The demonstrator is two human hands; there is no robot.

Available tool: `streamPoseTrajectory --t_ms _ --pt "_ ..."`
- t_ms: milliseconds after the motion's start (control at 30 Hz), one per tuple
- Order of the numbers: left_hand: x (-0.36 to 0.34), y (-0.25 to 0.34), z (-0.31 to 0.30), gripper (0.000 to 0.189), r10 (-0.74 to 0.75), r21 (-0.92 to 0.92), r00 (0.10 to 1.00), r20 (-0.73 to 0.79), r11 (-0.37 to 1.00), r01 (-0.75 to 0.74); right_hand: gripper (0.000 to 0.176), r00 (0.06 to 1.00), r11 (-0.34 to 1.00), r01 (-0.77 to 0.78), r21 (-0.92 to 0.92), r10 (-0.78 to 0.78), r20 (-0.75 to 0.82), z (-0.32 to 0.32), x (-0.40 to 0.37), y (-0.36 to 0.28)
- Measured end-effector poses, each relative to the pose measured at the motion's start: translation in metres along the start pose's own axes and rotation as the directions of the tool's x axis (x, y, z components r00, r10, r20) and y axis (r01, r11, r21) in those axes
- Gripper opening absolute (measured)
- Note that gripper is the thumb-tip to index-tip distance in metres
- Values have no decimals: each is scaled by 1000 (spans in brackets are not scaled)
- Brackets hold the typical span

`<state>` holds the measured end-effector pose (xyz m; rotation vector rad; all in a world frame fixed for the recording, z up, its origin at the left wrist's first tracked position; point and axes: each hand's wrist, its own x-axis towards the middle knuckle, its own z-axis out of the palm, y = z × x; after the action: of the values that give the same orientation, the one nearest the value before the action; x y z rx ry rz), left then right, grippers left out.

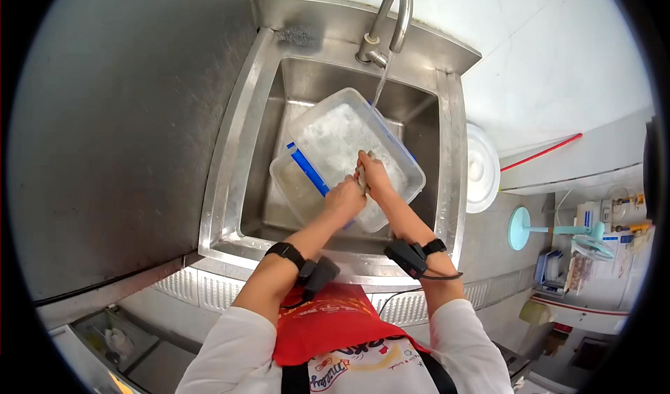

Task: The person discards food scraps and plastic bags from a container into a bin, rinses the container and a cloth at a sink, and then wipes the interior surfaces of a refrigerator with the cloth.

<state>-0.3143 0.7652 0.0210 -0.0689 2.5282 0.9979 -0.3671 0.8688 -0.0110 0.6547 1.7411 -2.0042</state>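
Observation:
A clear plastic tub with blue handles stands tilted in the steel sink, full of foamy water. Water runs from the curved faucet into the tub. Both hands meet over the tub's near right part. My left hand and my right hand together grip a small greyish object, mostly hidden by the fingers, so I cannot tell what it is. Black bands sit on both wrists.
A steel scrubber lies on the sink's back ledge. A grey counter runs along the left. To the right are a white round lid, a red-handled stick and a teal fan on the floor.

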Motion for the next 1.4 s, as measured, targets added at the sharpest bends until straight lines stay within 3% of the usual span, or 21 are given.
streamPoseTrajectory --t_ms 67,100,133,167,233,300,367,500,533,633,667,700,833,967,1067,1167,1267,1367,1400 --pt "-3 -10 -3 36 14 -256 997 -76 966 -33 31 981 988 -16 151 -14 195 -5 -12 -9" --pt "-2 -15 -5 36 21 -376 994 -111 924 -62 33 987 996 -10 89 -4 158 -10 -17 -22" --pt "3 -23 -10 37 -118 -484 993 11 868 109 37 993 1000 -9 30 5 116 -18 -25 -37" --pt "2 -30 -13 36 -125 -604 992 -36 794 78 42 997 1000 -10 -29 12 73 -28 -27 -50" --pt "-9 -40 -28 35 -156 -803 980 -123 596 -6 45 988 990 141 -8 -140 70 -58 0 -60" --pt "-13 -48 -44 36 -273 -837 959 -74 540 89 47 953 953 299 -50 -296 60 -71 29 -80" --pt "-15 -54 -49 41 -291 -931 952 -92 365 22 44 893 881 451 -146 -447 58 -77 56 -103" --pt "-4 -86 -29 54 -338 -990 941 -19 138 30 50 692 582 652 -487 -719 67 -70 113 -140" --pt "0 -96 -18 56 -337 -991 942 -9 126 35 51 693 552 634 -542 -717 81 -67 120 -151" --pt "7 -100 -2 59 -315 -998 948 33 43 48 48 520 382 805 -454 -823 230 -58 143 -167" --pt "9 -101 2 60 -318 -996 945 74 20 84 41 450 234 805 -544 -839 306 -58 149 -171" --pt "13 -101 6 60 -319 -993 941 116 -7 120 38 425 176 806 -565 -837 345 -59 158 -173" --pt "23 -105 19 48 -360 -995 928 97 -45 87 26 340 -49 760 -648 -820 461 -60 180 -178" --pt "28 -93 13 63 -443 -996 892 88 -17 89 19 306 -218 650 -728 -802 513 -63 192 -179" --pt "33 -94 20 66 -469 -997 883 19 54 51 16 323 -166 680 -714 -806 495 -55 195 -179" --pt "34 -92 23 66 -456 -989 888 -52 149 19 17 257 -176 733 -657 -822 508 -54 222 -175" --pt "33 -87 19 62 -465 -972 878 -116 235 -3 20 285 -198 654 -730 -829 481 -43 210 -191" --pt "36 -92 25 63 -476 -964 865 -159 264 -32 27 365 -146 703 -696 -766 529 -54 210 -186" --pt "37 -91 24 63 -480 -963 861 -172 267 -44 40 405 95 854 -511 -737 540 -61 194 -191"
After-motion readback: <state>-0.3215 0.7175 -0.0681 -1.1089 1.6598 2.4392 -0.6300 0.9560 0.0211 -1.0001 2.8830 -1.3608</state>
